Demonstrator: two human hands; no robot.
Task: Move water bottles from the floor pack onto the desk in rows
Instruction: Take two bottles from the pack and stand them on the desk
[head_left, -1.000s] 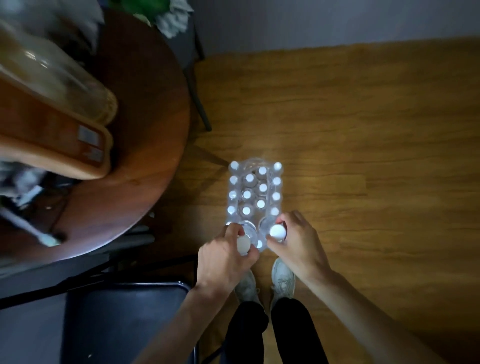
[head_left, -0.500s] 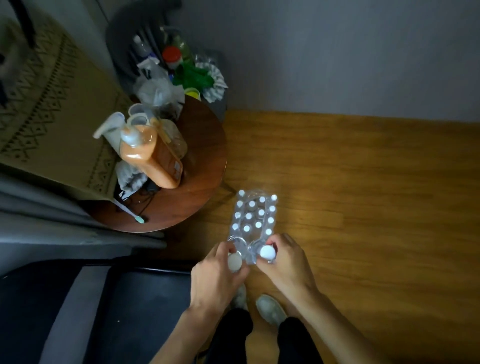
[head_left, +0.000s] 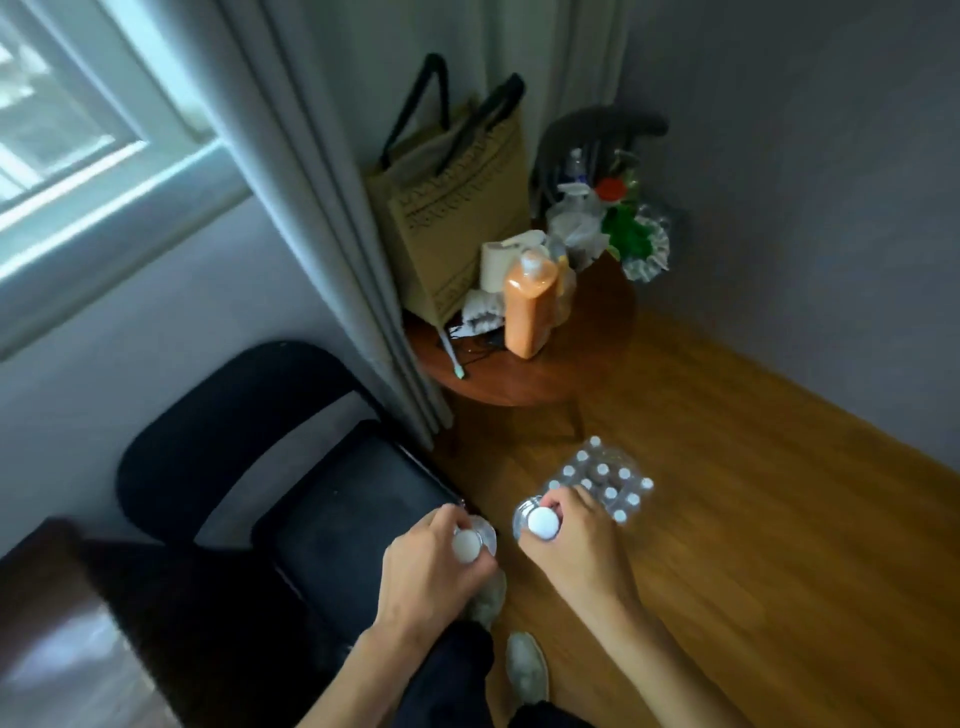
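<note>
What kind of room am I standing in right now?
Probably a bedroom or small living room at home: a curtained window, a round wooden side table crowded with toiletries and a tote bag, and a black chair on the wood floor.

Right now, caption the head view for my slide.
Left hand and right hand each grip a water bottle near the floor pack.

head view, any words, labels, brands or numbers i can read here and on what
None can be read.
Orange bottle on the round table: no legible label faces the camera.
Tan bag: a woven pattern only, no letters.
Bottles gripped by the left hand and right hand, and the floor pack: plain white caps, any labels hidden.
</note>
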